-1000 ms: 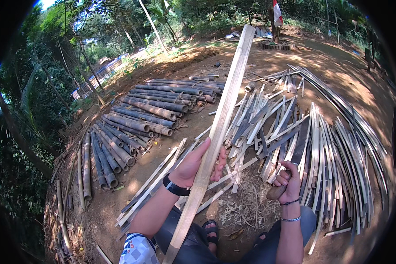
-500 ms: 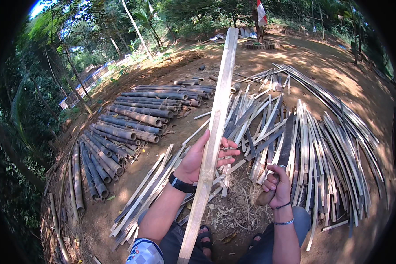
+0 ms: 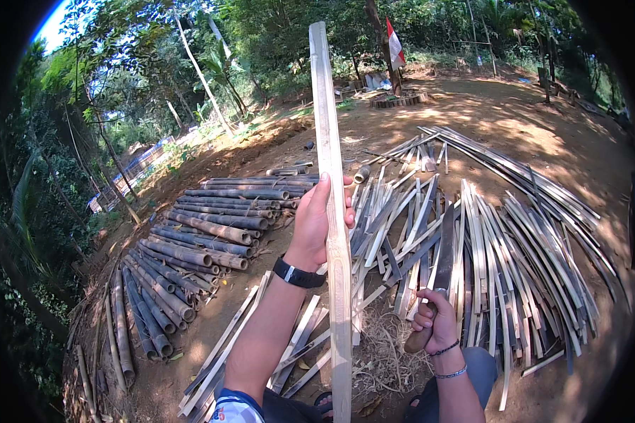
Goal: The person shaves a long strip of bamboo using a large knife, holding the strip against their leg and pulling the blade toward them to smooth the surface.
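A long pale split bamboo strip stands nearly upright before me, its lower end running out of the bottom of the view. My left hand is closed around its middle, thumb on the near left edge and fingertips showing at the right edge. In my right hand is the wooden handle of a machete. Its dark, broad blade points up and away, over the heap of strips. Blade and bamboo strip are apart.
Cut dark bamboo poles lie in rows at the left. Thin split strips are heaped at the right, and more strips lie by my left forearm. Shavings cover the ground between my feet. A flag stands far back.
The bamboo strip has swung from a rightward lean to nearly upright, its top moving left. My left fingers, spread before, have closed round it. The right hand with the machete has dropped slightly.
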A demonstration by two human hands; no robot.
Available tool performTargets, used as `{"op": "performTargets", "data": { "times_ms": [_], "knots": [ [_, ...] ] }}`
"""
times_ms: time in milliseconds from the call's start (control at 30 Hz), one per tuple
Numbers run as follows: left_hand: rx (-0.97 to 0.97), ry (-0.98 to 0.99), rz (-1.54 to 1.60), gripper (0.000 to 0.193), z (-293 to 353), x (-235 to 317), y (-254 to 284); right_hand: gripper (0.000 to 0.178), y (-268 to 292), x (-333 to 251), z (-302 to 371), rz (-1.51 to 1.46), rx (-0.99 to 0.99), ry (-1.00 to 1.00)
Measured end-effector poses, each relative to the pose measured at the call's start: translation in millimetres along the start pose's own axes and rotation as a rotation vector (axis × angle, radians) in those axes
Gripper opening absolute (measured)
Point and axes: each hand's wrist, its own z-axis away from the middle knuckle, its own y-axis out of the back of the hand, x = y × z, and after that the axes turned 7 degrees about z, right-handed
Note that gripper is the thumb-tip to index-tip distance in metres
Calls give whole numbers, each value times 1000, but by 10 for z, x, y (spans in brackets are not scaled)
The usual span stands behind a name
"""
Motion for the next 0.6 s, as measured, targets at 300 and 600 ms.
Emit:
{"op": "performTargets", "data": {
  "times_ms": [300, 600],
  "knots": [
    [62, -408, -41, 36, -34, 238, -62, 17, -15, -32, 6, 59, 29, 43],
    [143, -558, -38, 38, 285, 245, -85, 18, -144, 123, 6, 208, -32, 113]
  ]
}}
